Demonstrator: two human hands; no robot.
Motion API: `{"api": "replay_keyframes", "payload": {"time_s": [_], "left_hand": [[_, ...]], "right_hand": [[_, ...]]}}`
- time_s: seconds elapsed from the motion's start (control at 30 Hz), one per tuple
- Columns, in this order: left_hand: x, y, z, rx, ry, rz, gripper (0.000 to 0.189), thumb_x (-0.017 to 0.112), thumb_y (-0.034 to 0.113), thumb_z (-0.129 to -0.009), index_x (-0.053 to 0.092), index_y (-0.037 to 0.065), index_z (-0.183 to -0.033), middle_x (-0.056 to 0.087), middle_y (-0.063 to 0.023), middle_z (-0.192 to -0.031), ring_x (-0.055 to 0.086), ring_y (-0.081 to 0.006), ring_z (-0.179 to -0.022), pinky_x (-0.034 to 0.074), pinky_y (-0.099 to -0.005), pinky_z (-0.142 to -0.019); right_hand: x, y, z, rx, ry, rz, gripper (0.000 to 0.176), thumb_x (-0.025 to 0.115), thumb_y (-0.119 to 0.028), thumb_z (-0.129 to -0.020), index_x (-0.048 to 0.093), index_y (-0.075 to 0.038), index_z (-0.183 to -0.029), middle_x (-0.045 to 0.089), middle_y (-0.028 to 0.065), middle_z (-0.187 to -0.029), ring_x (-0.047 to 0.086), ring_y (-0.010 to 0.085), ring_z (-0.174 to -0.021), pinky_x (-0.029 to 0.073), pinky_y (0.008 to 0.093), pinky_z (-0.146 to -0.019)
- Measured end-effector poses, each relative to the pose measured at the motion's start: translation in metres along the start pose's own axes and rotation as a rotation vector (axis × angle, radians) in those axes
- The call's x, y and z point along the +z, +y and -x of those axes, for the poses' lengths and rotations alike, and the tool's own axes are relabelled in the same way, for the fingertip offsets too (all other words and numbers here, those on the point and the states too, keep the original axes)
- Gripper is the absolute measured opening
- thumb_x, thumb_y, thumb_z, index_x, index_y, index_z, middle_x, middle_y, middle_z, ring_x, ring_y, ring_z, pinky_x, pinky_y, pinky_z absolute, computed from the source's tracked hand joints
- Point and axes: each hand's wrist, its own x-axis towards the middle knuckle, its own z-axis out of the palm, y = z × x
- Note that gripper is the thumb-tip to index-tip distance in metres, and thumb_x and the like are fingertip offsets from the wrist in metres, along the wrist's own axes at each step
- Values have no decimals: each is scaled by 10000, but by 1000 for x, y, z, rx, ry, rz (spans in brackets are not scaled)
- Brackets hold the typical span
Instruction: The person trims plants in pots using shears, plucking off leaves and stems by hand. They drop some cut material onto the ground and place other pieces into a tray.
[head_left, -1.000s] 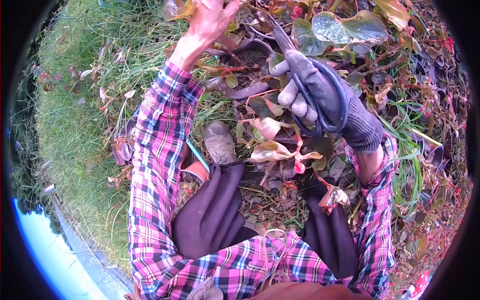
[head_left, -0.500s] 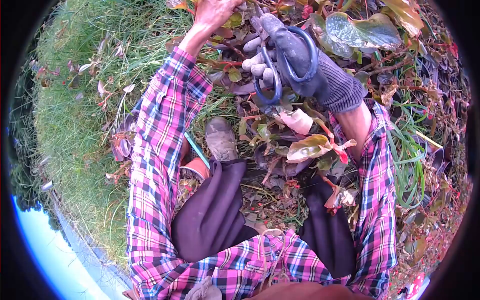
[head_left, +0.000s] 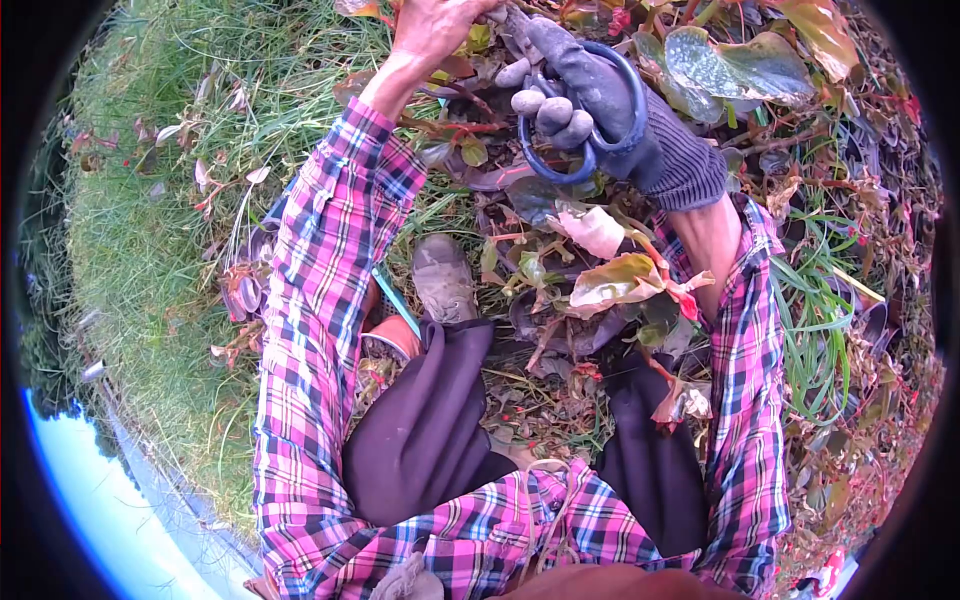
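Wearing a grey knitted glove with a dirty coated palm, my right hand [head_left: 575,95] grips scissors [head_left: 553,172] by their dark blue loop handles. The loops sit close together, one overlapping the other; the blades are hidden past the fingers. At the top edge, my bare left hand [head_left: 432,35] is closed, its fingertips meeting the tip of the gloved hand. Whatever it pinches is cut off by the frame and cannot be made out. Reddish plant stems [head_left: 475,128] lie just below both hands. A large spotted green leaf [head_left: 745,65] spreads right of the glove.
Pale pink and yellowish leaves [head_left: 618,280] rise between my arms. An orange pot [head_left: 395,335] stands by my knee, near a worn shoe [head_left: 443,275]. Long grass [head_left: 150,270] covers the left side; dry leaves and plants [head_left: 870,400] crowd the right.
The scissor handles have drawn together as the gloved fingers closed. My right hand has shifted slightly up and right; my left hand has moved only a little.
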Motion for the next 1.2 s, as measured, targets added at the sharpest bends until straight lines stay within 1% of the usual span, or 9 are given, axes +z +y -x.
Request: {"api": "replay_keyframes", "payload": {"time_s": [0.2, 0.33, 0.43, 0.57, 0.7, 0.73, 0.83, 1.07, 1.2], "left_hand": [[-32, -22, 13, -148, 114, 184, 50, 594, 33, -758, 603, -1, -723, 589, -49, -578, 547, -94, -462, 415, -202, -410], [-18, -35, 3, 28, 17, 295, 261, 534, 1, -786, 553, -47, -1042, 614, -63, -720, 569, -117, -547, 480, -231, -508], [-16, 19, 9, -117, -181, -397, 364, 683, 187, -786, 596, -21, -1072, 615, -66, -700, 547, -67, -650, 460, -243, -571], [12, -10, -5, 179, -80, -965, 505, 750, 453, -642, 614, 16, -855, 634, -168, -757, 614, -348, -738, 482, -396, -643], [-2, -37, -12, 282, -28, -499, 253, 684, 232, -742, 666, 26, -888, 651, -154, -780, 627, -254, -719, 487, -344, -640], [-9, -18, -10, -25, -36, -299, 175, 638, 134, -778, 688, 26, -906, 664, -89, -803, 617, -159, -703, 476, -277, -616], [-51, -23, -15, -97, -92, 770, 275, 590, 121, -851, 595, -30, -1080, 591, 5, -698, 470, -38, -522, 363, -186, -445], [-54, -49, -7, 17, 146, 39, 200, 600, 56, -805, 616, -14, -991, 632, -47, -722, 554, -83, -542, 427, -211, -461], [-55, -54, -24, -209, -222, 101, 198, 639, 71, -788, 624, 15, -977, 633, -33, -732, 561, -73, -557, 433, -211, -481]], "right_hand": [[25, 14, 39, -63, 256, 46, 609, 372, -562, -898, 483, 4, -1094, 626, 141, -751, 526, 113, -461, 413, 192, -322], [30, 20, 35, -29, 288, 186, 660, 416, -596, -865, 469, 24, -1086, 614, 142, -782, 580, 143, -549, 485, 224, -443], [33, 20, 31, -52, 321, 202, 693, 446, -611, -845, 456, 38, -1088, 594, 137, -744, 583, 127, -548, 493, 207, -471], [36, 17, 30, -64, 330, 151, 660, 474, -584, -848, 448, 42, -1057, 592, 155, -758, 583, 136, -543, 499, 220, -470], [41, 15, 33, -56, 321, 134, 640, 499, -560, -848, 438, 42, -1058, 588, 162, -780, 580, 140, -546, 501, 230, -467], [41, 14, 33, -54, 314, 152, 640, 505, -555, -848, 435, 43, -1065, 587, 164, -785, 581, 141, -551, 503, 232, -468], [32, 14, 31, -39, 244, 103, 639, 510, -551, -847, 440, 42, -1073, 591, 166, -800, 604, 145, -587, 514, 235, -480], [48, 15, 29, -14, 406, 255, 586, 401, -547, -897, 469, 7, -1078, 618, 103, -720, 541, 102, -488, 430, 200, -362], [41, 15, 23, -21, 334, 272, 566, 400, -531, -905, 466, 0, -1090, 617, 107, -719, 545, 112, -488, 441, 206, -362]]}}
